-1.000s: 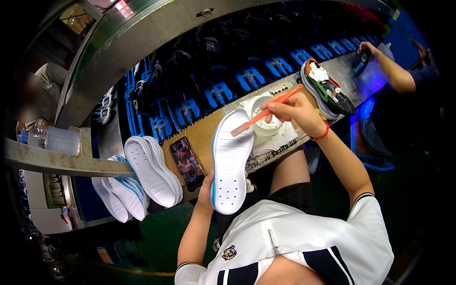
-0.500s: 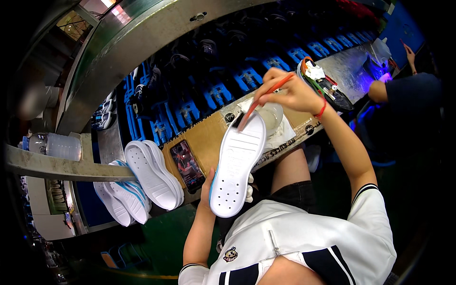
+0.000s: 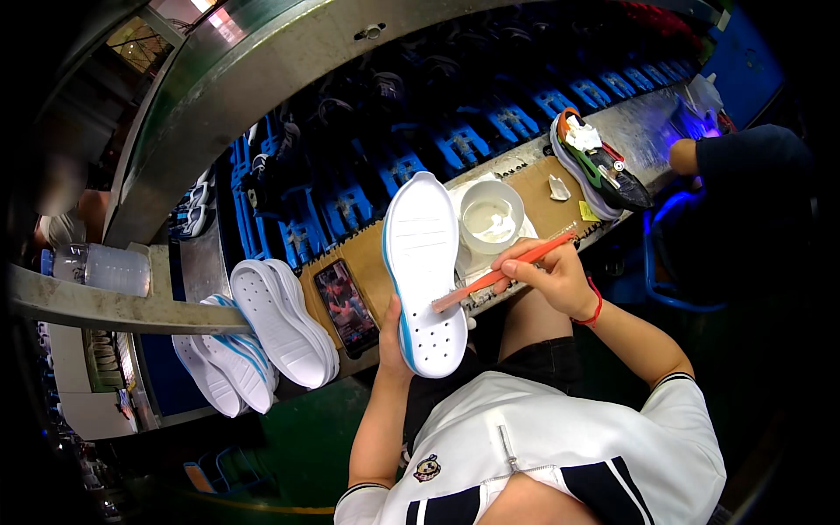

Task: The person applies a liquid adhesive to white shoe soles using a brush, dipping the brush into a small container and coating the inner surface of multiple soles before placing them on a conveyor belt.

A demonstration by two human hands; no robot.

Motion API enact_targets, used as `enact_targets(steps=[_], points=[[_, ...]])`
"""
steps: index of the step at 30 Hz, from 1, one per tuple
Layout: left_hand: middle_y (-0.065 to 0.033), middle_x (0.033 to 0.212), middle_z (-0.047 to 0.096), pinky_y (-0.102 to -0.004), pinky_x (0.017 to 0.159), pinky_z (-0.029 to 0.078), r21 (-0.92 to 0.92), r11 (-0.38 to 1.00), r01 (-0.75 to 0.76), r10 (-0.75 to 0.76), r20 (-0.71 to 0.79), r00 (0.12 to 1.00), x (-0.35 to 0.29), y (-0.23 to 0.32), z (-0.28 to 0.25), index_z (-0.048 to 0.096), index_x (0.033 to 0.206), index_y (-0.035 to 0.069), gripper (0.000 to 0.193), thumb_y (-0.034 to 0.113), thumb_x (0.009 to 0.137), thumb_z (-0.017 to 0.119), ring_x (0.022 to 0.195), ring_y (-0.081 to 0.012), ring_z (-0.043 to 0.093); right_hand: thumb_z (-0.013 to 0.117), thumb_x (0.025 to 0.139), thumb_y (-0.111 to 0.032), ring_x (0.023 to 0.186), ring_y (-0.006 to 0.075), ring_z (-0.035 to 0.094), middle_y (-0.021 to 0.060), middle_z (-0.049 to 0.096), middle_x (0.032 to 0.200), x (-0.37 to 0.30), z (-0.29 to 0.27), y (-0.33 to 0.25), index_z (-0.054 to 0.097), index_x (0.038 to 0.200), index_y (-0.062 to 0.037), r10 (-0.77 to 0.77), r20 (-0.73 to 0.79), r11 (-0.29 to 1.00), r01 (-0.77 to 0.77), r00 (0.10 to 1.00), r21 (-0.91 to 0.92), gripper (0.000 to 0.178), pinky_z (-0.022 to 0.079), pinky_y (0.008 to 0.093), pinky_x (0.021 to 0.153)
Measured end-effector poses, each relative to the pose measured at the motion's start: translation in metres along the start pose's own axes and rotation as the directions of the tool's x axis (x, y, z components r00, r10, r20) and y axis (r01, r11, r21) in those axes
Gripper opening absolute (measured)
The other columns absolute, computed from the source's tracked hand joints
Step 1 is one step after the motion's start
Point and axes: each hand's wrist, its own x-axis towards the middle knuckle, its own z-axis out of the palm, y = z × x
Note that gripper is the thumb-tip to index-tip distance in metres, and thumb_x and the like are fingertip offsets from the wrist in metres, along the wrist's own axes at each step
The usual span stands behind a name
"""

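Observation:
My left hand [image 3: 393, 337] grips a white shoe sole [image 3: 423, 232] with a blue side stripe along its left edge. Its fingers behind the sole are mostly hidden. The sole is tilted up, its grooved and dotted face toward me. In my right hand [image 3: 560, 278] is a brush [image 3: 503, 276] with an orange-red handle, pinched between the fingers. The bristles touch the sole's face just above the small holes in its lower part. A white bowl [image 3: 516, 203] with some pale liquid stands right behind the brush on white paper.
A phone [image 3: 344, 306] lies on brown cardboard, left of the sole. Stacked white soles [image 3: 278, 319] and blue-striped soles [image 3: 236, 350] sit further left, beside a metal bar [image 3: 131, 306]. A colourful shoe [image 3: 595, 166] is at right, near another person's sleeve [image 3: 752, 162]. Blue racks [image 3: 402, 175] line the back.
The brush has travelled from the sole's top end down toward the dotted end, my right hand dropping with it. The sole has risen slightly. The other person's raised hand has left view.

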Motion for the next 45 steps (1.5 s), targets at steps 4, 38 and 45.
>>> enact_targets(steps=[4, 38, 45], points=[[-0.0227, 0.119, 0.054, -0.0498, 0.082, 0.052, -0.053, 0.992, 0.118, -0.113, 0.089, 0.99, -0.008, -0.004, 0.003, 0.032, 0.136, -0.003, 0.075, 0.057, 0.091, 0.039, 0.098, -0.0353, 0.061, 0.055, 0.09, -0.014, 0.072, 0.0096, 0.058, 0.009, 0.068, 0.077, 0.04, -0.024, -0.003, 0.066, 0.094, 0.006, -0.049, -0.173, 0.993, 0.029, 0.984, -0.114, 0.023, 0.043, 0.0243, 0.066], [-0.0162, 0.118, 0.056, -0.0367, 0.09, 0.048, 0.323, 0.913, -0.247, 0.328, -0.226, 0.917, 0.011, 0.01, 0.004, 0.038, 0.132, -0.002, 0.065, 0.051, 0.094, 0.038, 0.105, -0.0235, 0.059, 0.057, 0.089, -0.012, 0.073, 0.0131, 0.065, 0.0095, 0.069, 0.078, 0.006, 0.008, -0.02, 0.066, 0.092, 0.0054, 0.22, 0.109, 0.975, -0.221, 0.97, -0.003, 0.02, 0.047, 0.0238, 0.064], [-0.0208, 0.119, 0.055, -0.0507, 0.085, 0.051, -0.067, 0.997, 0.025, -0.019, 0.09, 0.996, -0.01, -0.003, 0.011, 0.031, 0.137, 0.0, 0.065, 0.049, 0.095, 0.034, 0.101, -0.0341, 0.061, 0.054, 0.092, -0.016, 0.073, 0.0112, 0.062, 0.0093, 0.069, 0.079, 0.094, -0.034, -0.012, 0.065, 0.095, 0.0041, -0.163, -0.161, 0.972, 0.131, 0.973, -0.195, 0.023, 0.043, 0.023, 0.069]])
